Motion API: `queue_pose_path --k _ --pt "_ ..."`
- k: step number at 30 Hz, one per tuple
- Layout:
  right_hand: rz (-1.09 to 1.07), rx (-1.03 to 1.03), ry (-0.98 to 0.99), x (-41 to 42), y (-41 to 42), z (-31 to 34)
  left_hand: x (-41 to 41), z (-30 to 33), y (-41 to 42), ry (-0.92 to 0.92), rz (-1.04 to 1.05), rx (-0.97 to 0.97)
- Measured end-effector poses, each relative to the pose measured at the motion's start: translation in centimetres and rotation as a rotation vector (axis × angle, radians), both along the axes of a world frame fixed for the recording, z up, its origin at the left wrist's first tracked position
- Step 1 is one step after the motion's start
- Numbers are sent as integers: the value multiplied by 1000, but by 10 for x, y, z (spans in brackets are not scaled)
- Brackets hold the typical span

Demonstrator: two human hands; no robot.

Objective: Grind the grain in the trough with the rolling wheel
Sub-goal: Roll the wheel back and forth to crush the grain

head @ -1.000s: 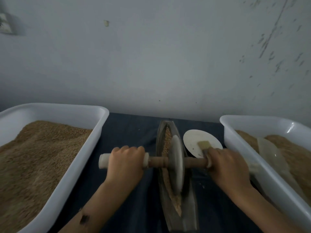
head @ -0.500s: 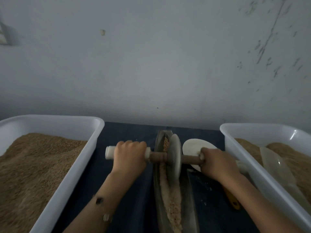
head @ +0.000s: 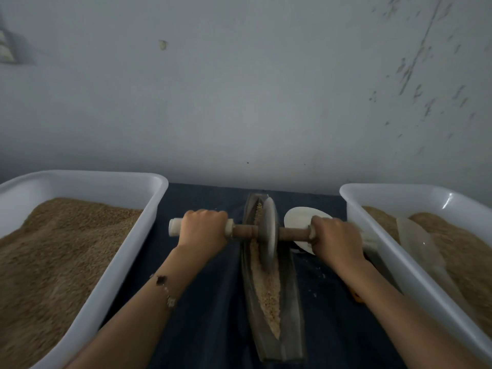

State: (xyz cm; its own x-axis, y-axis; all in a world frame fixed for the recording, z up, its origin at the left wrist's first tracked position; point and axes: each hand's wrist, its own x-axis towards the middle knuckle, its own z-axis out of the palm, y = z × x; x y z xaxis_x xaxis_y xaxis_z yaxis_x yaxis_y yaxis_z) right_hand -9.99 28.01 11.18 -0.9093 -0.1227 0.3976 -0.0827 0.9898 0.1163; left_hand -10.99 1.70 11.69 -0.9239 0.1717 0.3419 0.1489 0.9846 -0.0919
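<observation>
Over the last second the rolling wheel has travelled up the trough toward the far edge of the surface, away from the person: a second ago it sat near the middle of the channel, half a second ago it was farther up, and now it stands in the far part with a long stretch of crushed grain exposed behind it. That reads as the outward half of a grinding stroke nearly spent, so the return pull toward the near edge is probably due. The left hand is clenched over the pale left grip of the axle, fingers wrapped across the top, the grip's end poking out beyond it. The right hand grasps the right end the same way, knuckles up; that grip is mostly hidden under it. The wheel stands upright in the channel with a little uncrushed grain ahead of it. A white bin of grain lies along the left edge, another white bin along the right, and a pale dish sits just beyond the right hand.
</observation>
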Motion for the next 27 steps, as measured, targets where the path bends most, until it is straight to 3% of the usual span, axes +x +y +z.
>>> queue_pose_path --k 6,11,16,20,27 --pt "79 -60 -186 73 23 4 79 14 -4 -84 -35 -6" --pt "103 -76 -304 87 25 16 101 21 -6 -98 -54 3" --pt "141 1 -149 59 9 14 64 2 -5 -141 17 29" --pt "95 39 -65 5 -2 11 18 -13 -5 -28 20 60" --pt "14 -50 3 -75 -2 22 -57 4 -6 44 70 115"
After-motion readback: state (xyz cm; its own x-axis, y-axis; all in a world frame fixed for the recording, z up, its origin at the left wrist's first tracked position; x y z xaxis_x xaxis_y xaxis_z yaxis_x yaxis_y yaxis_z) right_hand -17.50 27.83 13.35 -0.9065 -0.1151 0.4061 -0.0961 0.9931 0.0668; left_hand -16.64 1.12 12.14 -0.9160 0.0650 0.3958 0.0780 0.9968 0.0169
